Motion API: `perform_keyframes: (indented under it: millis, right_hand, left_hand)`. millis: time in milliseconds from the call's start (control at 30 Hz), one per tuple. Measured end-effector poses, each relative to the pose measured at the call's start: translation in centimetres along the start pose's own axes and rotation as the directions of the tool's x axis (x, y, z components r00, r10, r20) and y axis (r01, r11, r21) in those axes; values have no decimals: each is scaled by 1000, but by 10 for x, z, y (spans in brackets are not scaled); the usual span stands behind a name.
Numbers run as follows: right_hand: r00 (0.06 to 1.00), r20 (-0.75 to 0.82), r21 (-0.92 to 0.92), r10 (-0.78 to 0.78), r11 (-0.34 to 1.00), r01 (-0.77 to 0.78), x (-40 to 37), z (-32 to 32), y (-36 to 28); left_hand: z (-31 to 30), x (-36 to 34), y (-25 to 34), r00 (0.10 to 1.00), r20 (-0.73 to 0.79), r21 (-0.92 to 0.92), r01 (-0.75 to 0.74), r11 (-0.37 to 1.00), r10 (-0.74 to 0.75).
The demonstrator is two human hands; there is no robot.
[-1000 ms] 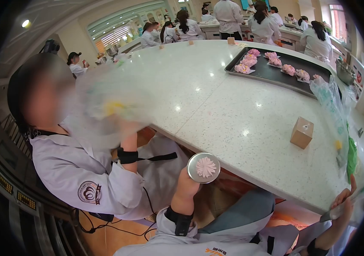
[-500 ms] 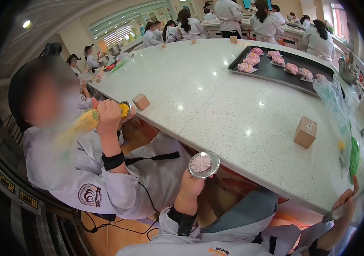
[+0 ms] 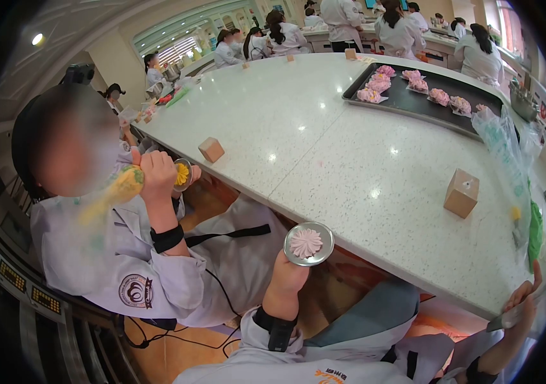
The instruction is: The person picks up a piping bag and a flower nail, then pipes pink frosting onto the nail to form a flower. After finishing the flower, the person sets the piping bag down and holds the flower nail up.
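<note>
My left hand (image 3: 288, 276) is closed beneath a round metal flower nail (image 3: 327, 251), held up beside the table edge. A pale pink piped flower (image 3: 305, 243) sits in the middle of its disc. At the far right, my right hand (image 3: 520, 306) is wrapped round a clear piping bag, one finger stretched upward. The bag's metal nozzle (image 3: 498, 322) points down and left, by the table corner. Much of this bag is lost in the dark rim of the view.
Wooden blocks (image 3: 461, 193) stand on the speckled table (image 3: 350, 166). A black tray (image 3: 436, 112) holds several pink piped flowers. Plastic bags (image 3: 506, 153) and a green bag (image 3: 534, 233) lie along the right. A co-worker (image 3: 138, 256) on the left holds a yellow piping bag and another nail.
My left hand has risen slightly with the flower nail, whose disc now faces me more. The co-worker's hands have shifted a little left. My right hand is nearly still.
</note>
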State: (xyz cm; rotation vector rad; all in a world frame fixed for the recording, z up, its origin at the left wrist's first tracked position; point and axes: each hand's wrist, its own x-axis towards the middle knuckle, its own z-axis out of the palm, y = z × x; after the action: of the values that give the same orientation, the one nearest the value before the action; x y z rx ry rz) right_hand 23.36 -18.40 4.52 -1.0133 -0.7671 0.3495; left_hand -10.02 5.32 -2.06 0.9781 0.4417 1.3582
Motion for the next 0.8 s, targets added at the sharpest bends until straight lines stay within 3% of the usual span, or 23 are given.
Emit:
perform_keyframes:
  millis: [67,133,800]
  right_hand:
    - [998,-56,0,2,1000,-2,1,0,0]
    - [999,-35,-17,-18,1000,17,1,-3,2]
    - [998,-69,-64,-10,998,6,-1,3,-1]
  left_hand:
    - [-1,0,1,999,43,0,-15,1000,15]
    - [2,-1,4,998,52,-146,37,989,-30]
    - [1,-2,-7,999,-29,-72,39,997,-41]
